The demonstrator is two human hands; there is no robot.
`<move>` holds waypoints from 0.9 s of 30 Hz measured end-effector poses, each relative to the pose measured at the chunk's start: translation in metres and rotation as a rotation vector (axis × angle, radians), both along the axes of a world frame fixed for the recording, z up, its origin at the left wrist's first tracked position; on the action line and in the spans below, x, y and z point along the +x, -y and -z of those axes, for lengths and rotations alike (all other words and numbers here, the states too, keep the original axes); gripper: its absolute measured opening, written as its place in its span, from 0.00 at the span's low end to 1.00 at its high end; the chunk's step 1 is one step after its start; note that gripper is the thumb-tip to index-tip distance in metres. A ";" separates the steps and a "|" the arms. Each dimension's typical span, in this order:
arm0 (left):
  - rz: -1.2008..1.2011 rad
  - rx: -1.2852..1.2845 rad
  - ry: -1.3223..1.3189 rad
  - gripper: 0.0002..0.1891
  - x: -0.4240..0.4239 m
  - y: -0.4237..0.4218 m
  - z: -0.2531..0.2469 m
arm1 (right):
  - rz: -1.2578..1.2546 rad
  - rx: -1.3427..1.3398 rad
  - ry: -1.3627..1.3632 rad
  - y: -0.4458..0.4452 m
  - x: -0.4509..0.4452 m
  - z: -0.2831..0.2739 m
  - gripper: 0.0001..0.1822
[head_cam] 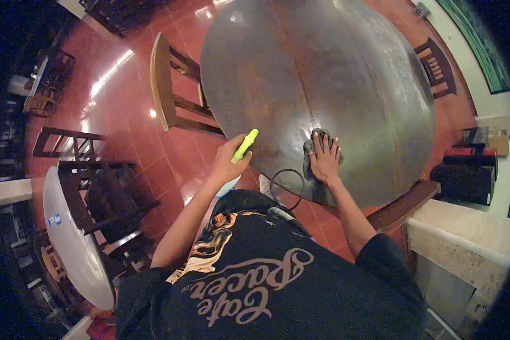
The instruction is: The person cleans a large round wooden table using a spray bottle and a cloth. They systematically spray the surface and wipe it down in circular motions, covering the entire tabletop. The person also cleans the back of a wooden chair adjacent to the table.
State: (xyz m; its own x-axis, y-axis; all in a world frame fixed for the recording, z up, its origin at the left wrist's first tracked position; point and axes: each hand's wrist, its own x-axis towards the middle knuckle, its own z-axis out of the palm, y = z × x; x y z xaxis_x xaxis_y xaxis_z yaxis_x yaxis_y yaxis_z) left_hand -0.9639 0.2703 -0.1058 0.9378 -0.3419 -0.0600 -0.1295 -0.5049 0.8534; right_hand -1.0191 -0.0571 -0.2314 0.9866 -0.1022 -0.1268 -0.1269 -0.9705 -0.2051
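My left hand [230, 159] grips the neon-yellow trigger head [245, 145] of what looks like a spray bottle. Below the hand, a pale blue and white rounded part [228, 186], probably the bottle's body, shows past my forearm. Flat on the round dark wooden table [259, 85], my right hand [324, 159] presses a crumpled dark grey cloth [307, 158] near the edge closest to me. The fingers are spread over the cloth. Much of the tabletop has a glossy sheen, and a seam runs along it from the cloth.
A wooden chair [161, 80] stands at the table's left, another [437, 70] at the far right. A thin black cable loop [287, 171] hangs by the near edge. A wooden-topped low wall [454, 238] lies right; a white oval tabletop [74, 242] and dark chairs lie left. The floor [131, 123] is red tile.
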 end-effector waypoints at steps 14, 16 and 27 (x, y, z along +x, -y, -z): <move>-0.069 -0.014 -0.034 0.21 0.016 0.010 0.035 | -0.019 -0.019 0.230 -0.046 0.158 0.020 0.37; -0.089 -0.024 0.008 0.21 0.019 0.010 0.057 | -0.106 0.037 0.264 -0.079 0.191 0.015 0.36; -0.235 0.024 -0.132 0.21 0.048 -0.016 0.016 | -0.644 0.041 0.013 -0.023 0.129 -0.015 0.30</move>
